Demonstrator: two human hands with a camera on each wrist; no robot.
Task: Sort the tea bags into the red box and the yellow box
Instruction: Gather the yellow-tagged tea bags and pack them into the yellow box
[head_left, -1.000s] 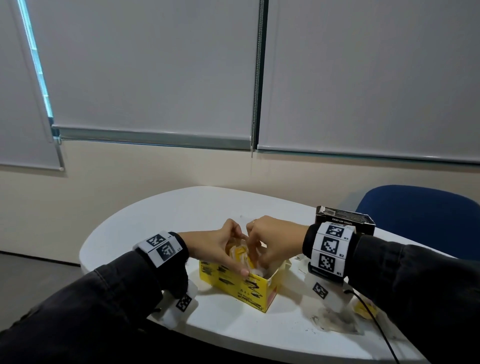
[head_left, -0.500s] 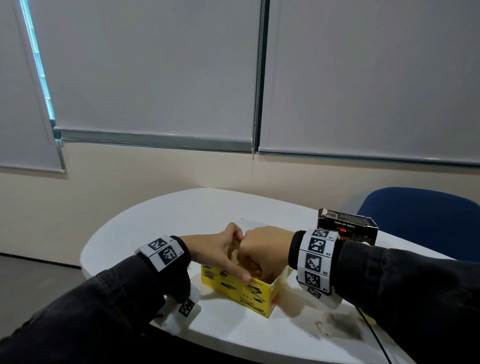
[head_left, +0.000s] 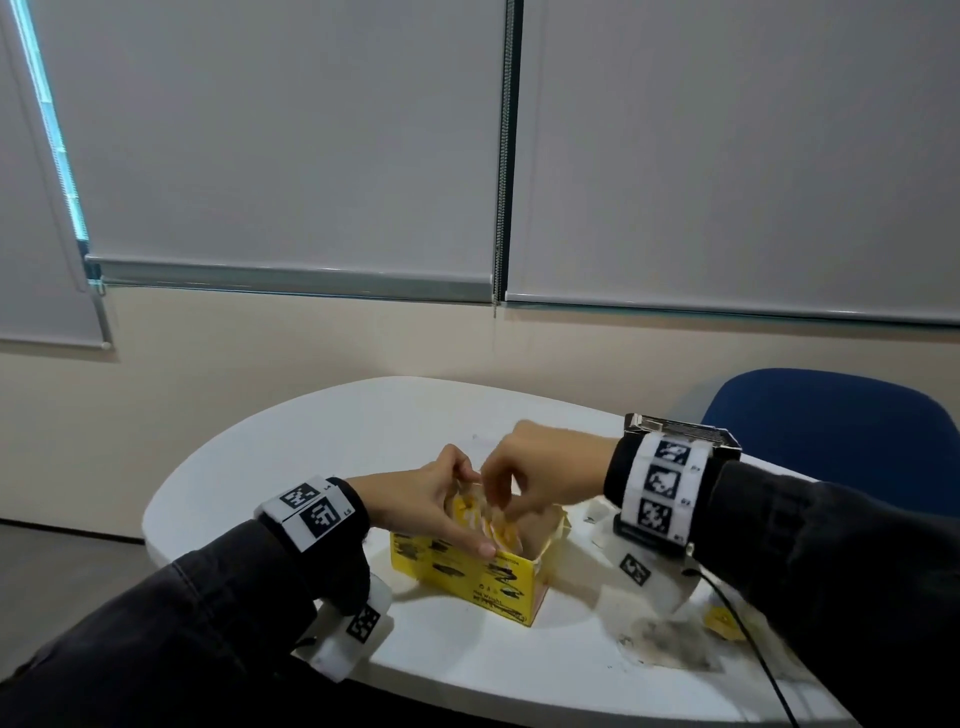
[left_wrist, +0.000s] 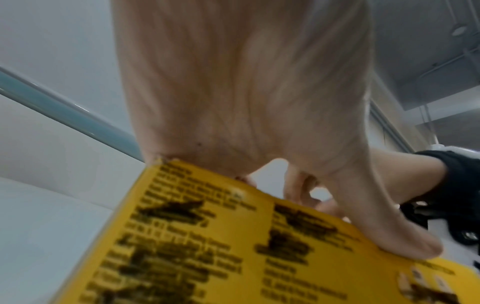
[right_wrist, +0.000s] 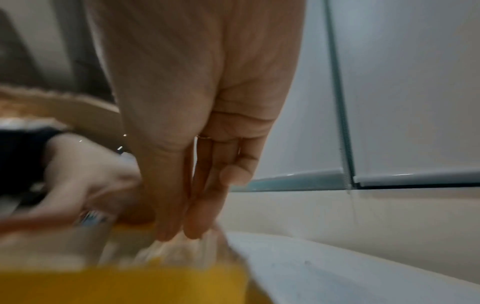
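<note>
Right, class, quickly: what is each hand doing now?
Left hand: grips the yellow box at its rim.
Right hand: fingertips on tea bags; grip unclear.

Two boxes: one yellow box (head_left: 483, 577), one dark box (head_left: 675, 430).
</note>
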